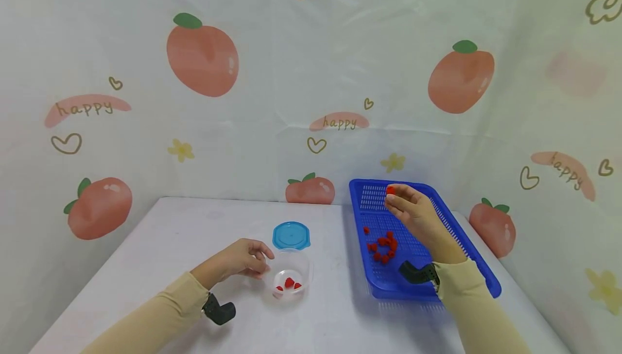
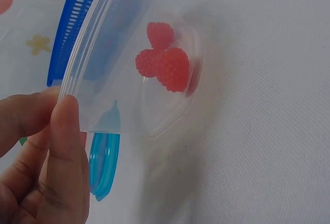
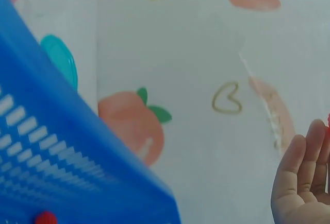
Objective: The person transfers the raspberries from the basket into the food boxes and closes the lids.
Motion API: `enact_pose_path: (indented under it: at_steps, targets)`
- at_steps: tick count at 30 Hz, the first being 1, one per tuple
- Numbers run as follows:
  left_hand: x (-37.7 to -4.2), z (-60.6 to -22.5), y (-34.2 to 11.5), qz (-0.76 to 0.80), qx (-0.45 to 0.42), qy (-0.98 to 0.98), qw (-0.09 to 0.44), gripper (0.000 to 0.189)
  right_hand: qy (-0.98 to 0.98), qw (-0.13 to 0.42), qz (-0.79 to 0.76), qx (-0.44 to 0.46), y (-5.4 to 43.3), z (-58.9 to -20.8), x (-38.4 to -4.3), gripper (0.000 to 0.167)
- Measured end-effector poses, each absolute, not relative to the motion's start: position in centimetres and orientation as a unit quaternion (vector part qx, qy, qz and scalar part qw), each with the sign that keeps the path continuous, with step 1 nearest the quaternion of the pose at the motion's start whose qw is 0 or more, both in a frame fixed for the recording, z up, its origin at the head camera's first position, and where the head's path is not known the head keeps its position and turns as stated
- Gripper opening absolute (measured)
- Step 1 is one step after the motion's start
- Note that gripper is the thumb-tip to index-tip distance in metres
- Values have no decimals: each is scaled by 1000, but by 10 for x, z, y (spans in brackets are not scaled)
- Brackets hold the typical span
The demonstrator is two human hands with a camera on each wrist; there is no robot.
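Note:
My left hand pinches the rim of a clear plastic container between thumb and fingers, tipping it slightly on the white table. Three red raspberries lie together at the bottom of that container. Over the blue basket, my right hand is raised and holds one raspberry at its fingertips. In the right wrist view only part of this hand shows, and the raspberry is nearly cut off at the frame's edge. Several more raspberries lie on the basket's floor.
A blue translucent lid lies on the table just behind the container. Fruit-printed curtain hangs behind and at both sides. The basket's slotted walls rise along the table's right side.

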State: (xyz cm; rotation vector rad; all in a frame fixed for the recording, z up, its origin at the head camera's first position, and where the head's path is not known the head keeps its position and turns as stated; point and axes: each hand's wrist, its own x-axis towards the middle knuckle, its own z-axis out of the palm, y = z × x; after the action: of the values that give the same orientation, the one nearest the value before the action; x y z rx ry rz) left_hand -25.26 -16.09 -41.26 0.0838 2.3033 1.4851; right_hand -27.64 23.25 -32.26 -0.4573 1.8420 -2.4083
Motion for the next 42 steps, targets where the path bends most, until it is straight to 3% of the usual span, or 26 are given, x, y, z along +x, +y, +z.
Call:
enact_pose_path:
  at_steps: [16, 42]
  targets:
    - [-254, -414, -163, 534, 39, 820, 202, 27, 624, 52, -771, -113, 173, -327, -248, 13]
    - [-255, -414, -168, 558, 80, 797, 217, 28, 672, 145, -717, -115, 98, -386, -220, 33]
